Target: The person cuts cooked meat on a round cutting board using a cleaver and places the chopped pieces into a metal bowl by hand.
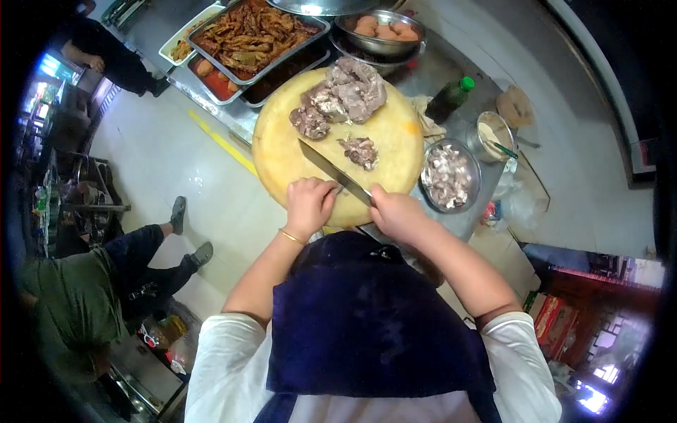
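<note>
My right hand (pixel 396 213) is wrapped round the handle of a kitchen knife (pixel 331 168), whose blade slants up to the left across a round yellow chopping board (pixel 282 151). My left hand (pixel 310 204) is closed beside the blade, its fingertips against a small piece of meat (pixel 340 188) that is mostly hidden. A little heap of chopped meat (pixel 359 151) lies beyond the blade. Larger chunks of cooked meat (pixel 357 89) rest at the far side of the board. To the right stands a metal bowl of diced meat (pixel 449 175).
Behind the board are a tray of braised chicken feet (pixel 254 35) and a bowl of brown eggs (pixel 384 28). A green-capped bottle (pixel 451 99) and a tub (pixel 490 134) with a green-handled utensil stand right. Two other people, one in a green shirt (pixel 74 296), are at the left.
</note>
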Demonstrator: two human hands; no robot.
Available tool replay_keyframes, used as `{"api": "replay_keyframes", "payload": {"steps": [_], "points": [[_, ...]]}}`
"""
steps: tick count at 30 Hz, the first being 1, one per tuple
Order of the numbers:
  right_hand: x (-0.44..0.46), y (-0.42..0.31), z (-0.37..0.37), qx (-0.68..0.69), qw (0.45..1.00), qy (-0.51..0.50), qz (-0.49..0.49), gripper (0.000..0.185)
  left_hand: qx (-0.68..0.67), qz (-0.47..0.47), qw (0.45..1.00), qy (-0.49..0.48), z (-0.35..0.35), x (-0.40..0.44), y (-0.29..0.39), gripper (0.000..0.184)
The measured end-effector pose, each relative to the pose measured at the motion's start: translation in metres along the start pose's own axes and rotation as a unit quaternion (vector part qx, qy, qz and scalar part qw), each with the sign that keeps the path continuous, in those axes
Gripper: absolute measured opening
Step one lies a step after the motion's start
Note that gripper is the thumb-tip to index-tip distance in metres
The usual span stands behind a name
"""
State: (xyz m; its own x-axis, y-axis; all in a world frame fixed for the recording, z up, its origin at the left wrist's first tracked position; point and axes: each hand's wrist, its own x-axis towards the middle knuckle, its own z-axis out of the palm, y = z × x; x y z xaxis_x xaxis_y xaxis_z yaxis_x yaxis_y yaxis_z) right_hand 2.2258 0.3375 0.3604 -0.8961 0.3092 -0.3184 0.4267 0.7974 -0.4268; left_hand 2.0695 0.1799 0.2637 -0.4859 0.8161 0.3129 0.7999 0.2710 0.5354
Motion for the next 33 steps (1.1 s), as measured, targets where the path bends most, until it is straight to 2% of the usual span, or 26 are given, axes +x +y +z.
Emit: {"api": "replay_keyframes", "payload": {"steps": [4, 8, 11, 15, 21, 25, 28, 33], "points": [[-0.053, 0.027, -0.013, 0.001, 0.999, -0.026, 0.031, 0.027, -0.004, -0.009, 1.000, -0.001, 0.002, -0.004, -0.005, 0.019], [-0.075, 0.018, -0.020, -0.021, 0.999, -0.029, 0.038, 0.029, 0.004, 0.003, 1.000, -0.002, -0.001, -0.003, -0.002, 0.017], [-0.074, 0.014, -0.012, 0.003, 1.000, -0.006, -0.012, 0.029, -0.001, 0.008, 1.000, 0.024, 0.003, -0.003, -0.003, 0.017], [-0.047, 0.002, -0.003, -0.016, 0.999, -0.039, 0.015, 0.028, -0.001, -0.009, 1.000, -0.011, 0.005, 0.000, -0.009, 0.017], [-0.020, -0.011, 0.000, 0.002, 0.999, -0.049, 0.022, 0.026, -0.024, -0.001, 1.000, 0.015, 0.002, -0.004, -0.008, 0.014], [-0.053, 0.013, -0.008, 0.014, 0.998, -0.045, 0.032, 0.027, -0.055, -0.065, 0.996, 0.001, 0.001, -0.006, -0.007, 0.010], [-0.077, 0.013, -0.013, 0.013, 0.999, -0.033, 0.036, 0.029, -0.048, -0.019, 0.999, 0.010, 0.006, -0.008, -0.015, 0.010], [-0.081, 0.003, -0.012, 0.019, 1.000, -0.017, 0.010, 0.029, -0.024, -0.003, 0.999, 0.040, 0.005, -0.009, -0.012, 0.011]]}}
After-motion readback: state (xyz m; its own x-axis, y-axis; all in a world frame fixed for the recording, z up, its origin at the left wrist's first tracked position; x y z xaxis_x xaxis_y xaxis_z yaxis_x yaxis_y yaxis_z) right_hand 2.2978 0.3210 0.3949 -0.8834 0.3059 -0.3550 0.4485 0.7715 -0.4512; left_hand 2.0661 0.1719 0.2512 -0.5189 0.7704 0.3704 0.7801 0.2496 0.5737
